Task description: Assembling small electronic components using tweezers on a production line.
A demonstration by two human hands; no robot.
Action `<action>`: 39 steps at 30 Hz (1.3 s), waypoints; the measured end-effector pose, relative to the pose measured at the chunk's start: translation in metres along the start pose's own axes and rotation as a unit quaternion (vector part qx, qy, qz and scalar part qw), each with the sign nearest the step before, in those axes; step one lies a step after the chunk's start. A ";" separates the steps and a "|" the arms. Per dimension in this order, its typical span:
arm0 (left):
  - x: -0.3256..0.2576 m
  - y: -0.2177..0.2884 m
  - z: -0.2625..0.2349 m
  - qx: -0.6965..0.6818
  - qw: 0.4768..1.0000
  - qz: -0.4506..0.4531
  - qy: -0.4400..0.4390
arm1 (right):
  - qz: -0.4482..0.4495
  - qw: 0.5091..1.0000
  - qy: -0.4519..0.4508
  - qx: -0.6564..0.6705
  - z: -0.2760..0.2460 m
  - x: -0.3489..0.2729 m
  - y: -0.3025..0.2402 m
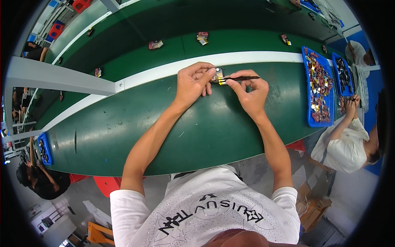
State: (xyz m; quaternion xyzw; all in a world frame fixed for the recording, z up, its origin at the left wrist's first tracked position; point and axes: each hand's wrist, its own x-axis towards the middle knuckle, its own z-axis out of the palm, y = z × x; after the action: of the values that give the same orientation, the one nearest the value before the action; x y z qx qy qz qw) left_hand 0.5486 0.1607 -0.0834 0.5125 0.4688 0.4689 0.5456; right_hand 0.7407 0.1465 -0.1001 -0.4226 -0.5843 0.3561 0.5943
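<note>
Over the far edge of the green worktable [193,136], my left hand [190,83] pinches a small dark, flat part [219,72] with a pale round spot and a yellow patch. In my right hand [254,94] are black tweezers [247,78], gripped between thumb and fingers. Their tips point left and reach the part's lower edge by the yellow patch. Whether they grip anything there is too small to make out. A thin dark tool [75,140] lies on the left of the table.
Beyond a white rail [173,70], a green belt [177,46] carries scattered small packets [202,38]. At right stands a blue tray [306,88] heaped with small colourful pieces; a smaller blue tray [335,61] holds dark parts. A grey post [61,76] juts in from the left. Co-workers sit at both sides.
</note>
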 end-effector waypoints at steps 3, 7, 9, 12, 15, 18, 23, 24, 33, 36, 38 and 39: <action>0.000 0.000 0.001 -0.005 1.000 0.001 -0.003 | -0.031 0.999 -0.015 -0.041 -0.001 -0.001 0.002; 0.001 -0.002 0.000 -0.004 1.000 0.002 -0.002 | -0.083 0.994 -0.020 -0.069 0.001 -0.001 0.002; 0.002 -0.003 0.001 0.001 1.000 0.001 -0.003 | -0.096 0.993 -0.023 -0.065 0.000 -0.001 0.003; 0.003 -0.003 0.004 0.004 1.000 0.001 -0.003 | -0.114 0.990 -0.034 -0.071 -0.002 -0.001 0.007; 0.003 -0.005 0.005 0.009 1.000 0.002 -0.004 | -0.117 0.990 -0.028 -0.068 -0.003 0.000 0.006; 0.004 -0.006 0.006 0.006 1.000 0.009 -0.005 | -0.088 0.995 -0.025 -0.046 -0.004 0.000 0.006; 0.003 -0.004 0.007 0.006 1.000 0.008 -0.008 | -0.079 0.996 -0.022 -0.038 -0.007 0.002 0.005; 0.003 -0.005 0.007 0.006 1.000 0.009 -0.010 | -0.079 0.996 -0.023 -0.039 -0.007 0.002 0.006; 0.007 -0.008 0.009 0.006 1.000 0.003 -0.015 | -0.080 0.995 -0.034 -0.055 -0.011 0.002 0.007; 0.007 -0.007 0.013 -0.002 1.000 0.002 -0.005 | -0.099 0.992 -0.042 -0.072 -0.012 0.002 0.005; 0.007 -0.006 0.015 -0.002 1.000 0.001 -0.006 | -0.096 0.993 -0.034 -0.063 -0.012 0.002 0.007; 0.007 -0.006 0.015 -0.002 1.000 0.000 -0.006 | -0.093 0.994 -0.027 -0.054 -0.012 0.003 0.008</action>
State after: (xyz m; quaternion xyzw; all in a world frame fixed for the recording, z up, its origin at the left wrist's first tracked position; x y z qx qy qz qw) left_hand 0.5648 0.1657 -0.0887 0.5141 0.4649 0.4665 0.5494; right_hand 0.7538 0.1511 -0.1063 -0.3876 -0.6553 0.2787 0.5854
